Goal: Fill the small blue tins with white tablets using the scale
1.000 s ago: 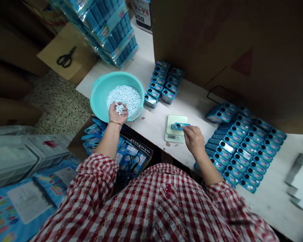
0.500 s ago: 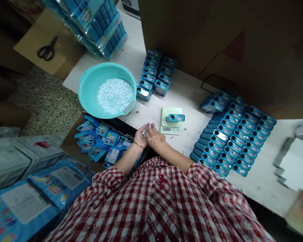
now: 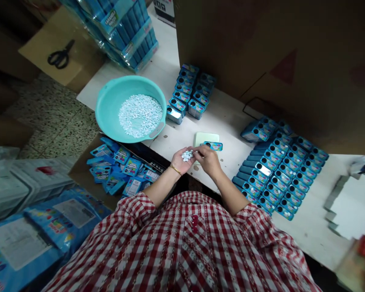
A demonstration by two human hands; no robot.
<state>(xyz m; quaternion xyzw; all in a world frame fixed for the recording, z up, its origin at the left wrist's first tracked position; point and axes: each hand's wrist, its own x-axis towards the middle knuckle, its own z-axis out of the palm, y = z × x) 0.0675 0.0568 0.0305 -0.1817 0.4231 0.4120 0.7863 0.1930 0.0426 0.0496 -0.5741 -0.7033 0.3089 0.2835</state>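
My left hand [image 3: 180, 161] is cupped palm up, holding a small heap of white candies [image 3: 187, 155]. Over its fingertips, my right hand [image 3: 209, 160] is bent with thumb and fingers pinched at the heap's edge; what is between them is too small to make out. Just beyond, a blue candy tin [image 3: 214, 146] lies on a pale kitchen scale [image 3: 206, 138]; my right hand covers part of both. A turquoise basin [image 3: 108, 121] with many more white candies stands to the left.
Filled rows of blue tins [image 3: 276, 170] stand on the right of the table, and two shorter rows [image 3: 182, 95] at the back. A carton of loose blue packs [image 3: 121, 170] is at lower left. Scissors [image 3: 59, 59] lie on a cardboard box. A large carton [image 3: 261, 61] borders the back.
My hands, pressed together before, have come apart: the left palm now shows the candies, the right fingers pinch at them. Both have shifted slightly right, covering the scale's near part.
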